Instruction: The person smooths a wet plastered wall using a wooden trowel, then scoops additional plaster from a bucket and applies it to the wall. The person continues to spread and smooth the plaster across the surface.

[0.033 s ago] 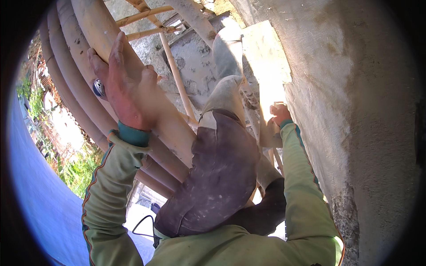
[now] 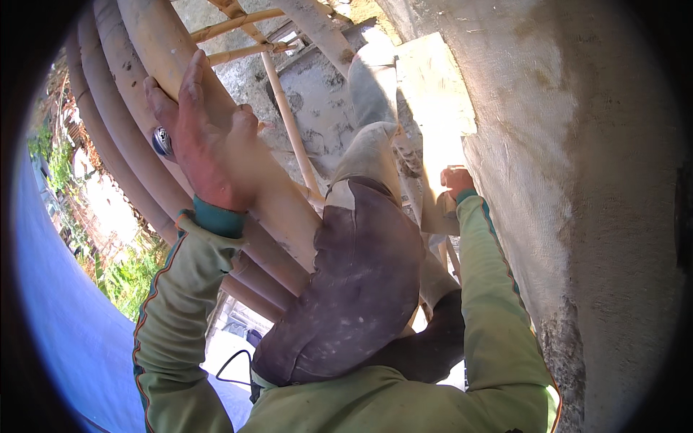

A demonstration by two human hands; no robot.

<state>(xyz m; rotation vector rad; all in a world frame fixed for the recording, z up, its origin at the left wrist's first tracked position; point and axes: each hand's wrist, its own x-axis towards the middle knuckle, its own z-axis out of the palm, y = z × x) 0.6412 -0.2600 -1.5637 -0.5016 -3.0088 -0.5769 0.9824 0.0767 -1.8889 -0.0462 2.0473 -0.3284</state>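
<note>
Left hand (image 2: 206, 144) lies flat, fingers spread, on thick tan bamboo scaffold poles (image 2: 155, 50); right hand (image 2: 456, 182) grips a pale flat plastering float (image 2: 433, 108) on the grey wall (image 2: 563, 144); steady pressure matters.

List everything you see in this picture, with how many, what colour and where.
thick bamboo poles: several, tan, side by side at upper left, under the left hand
thin bamboo sticks: a few, pale tan, top centre, crossing below
plastered wall: one, grey-beige, rough, right side
greenery: patch, green, far below at left
trouser legs: two, dusty grey-brown, centre
sleeves: two, olive green with teal cuffs
ring: one, silver, on left hand
left hand: flat on a thick pole
right hand: near the wall; what it grips is unclear
</note>
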